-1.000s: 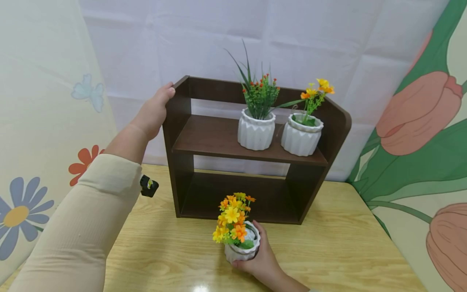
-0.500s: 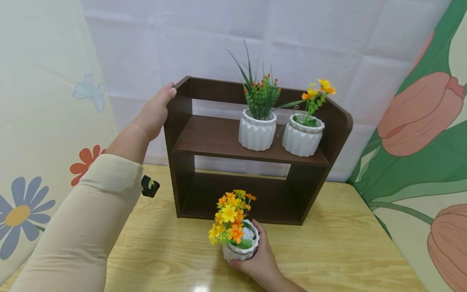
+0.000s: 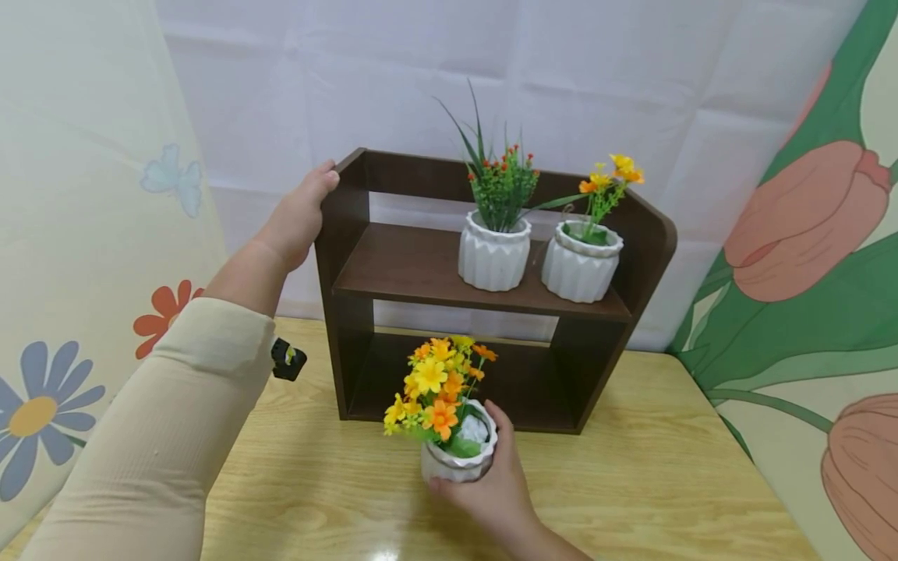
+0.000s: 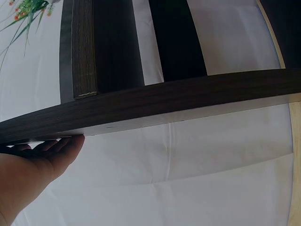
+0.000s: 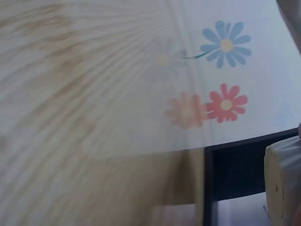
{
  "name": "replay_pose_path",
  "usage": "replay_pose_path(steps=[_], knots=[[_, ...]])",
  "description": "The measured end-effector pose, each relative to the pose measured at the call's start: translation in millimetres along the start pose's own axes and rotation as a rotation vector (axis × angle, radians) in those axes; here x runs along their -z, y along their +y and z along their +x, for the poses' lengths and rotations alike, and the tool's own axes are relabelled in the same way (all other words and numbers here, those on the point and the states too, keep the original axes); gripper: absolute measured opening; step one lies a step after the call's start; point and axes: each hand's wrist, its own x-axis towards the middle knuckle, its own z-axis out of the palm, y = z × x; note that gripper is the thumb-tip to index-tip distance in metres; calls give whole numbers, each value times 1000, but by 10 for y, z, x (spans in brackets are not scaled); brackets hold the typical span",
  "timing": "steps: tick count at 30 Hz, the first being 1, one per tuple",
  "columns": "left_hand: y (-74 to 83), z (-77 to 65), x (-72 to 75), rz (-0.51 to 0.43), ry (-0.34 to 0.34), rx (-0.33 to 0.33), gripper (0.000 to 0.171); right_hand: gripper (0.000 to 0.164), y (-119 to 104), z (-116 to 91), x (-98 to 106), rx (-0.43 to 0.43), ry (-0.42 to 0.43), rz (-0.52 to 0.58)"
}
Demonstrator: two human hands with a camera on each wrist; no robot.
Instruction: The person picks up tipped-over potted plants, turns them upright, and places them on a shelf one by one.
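My right hand (image 3: pixel 496 495) grips a white ribbed flowerpot (image 3: pixel 449 466) from its right side, holding it in front of the shelf's lower level. Yellow and orange artificial flowers (image 3: pixel 438 386) lean left out of it. The right wrist view shows the flowerpot's base (image 5: pixel 273 183) at the right edge, raised off the table. My left hand (image 3: pixel 298 214) touches the upper left side of a dark brown two-level shelf (image 3: pixel 414 261). In the left wrist view, the left hand's fingers (image 4: pixel 70 149) press against the outer face of the side panel (image 4: pixel 155 106).
Two more white flowerpots stand on the upper level: one with grass and red blooms (image 3: pixel 494 253), the other with yellow-orange flowers (image 3: pixel 582 265) near the right panel. The shelf stands on a wood-grain table (image 3: pixel 666 467). White cloth (image 3: pixel 421 62) hangs behind it.
The right hand and its flowerpot have risen and shifted slightly left, with the flowers now higher before the lower level. The left hand and the shelf stay in place.
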Motion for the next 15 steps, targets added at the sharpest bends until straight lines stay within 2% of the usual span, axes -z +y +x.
replay_pose_path(steps=[7, 15], knots=[[12, -2, -4, -1, 1, 1, 61, 117, -331, 10, -12, 25, 36, 75], [5, 4, -1, 3, 4, 2, 61, 117, -682, 91, -12, 96, 65, 38]])
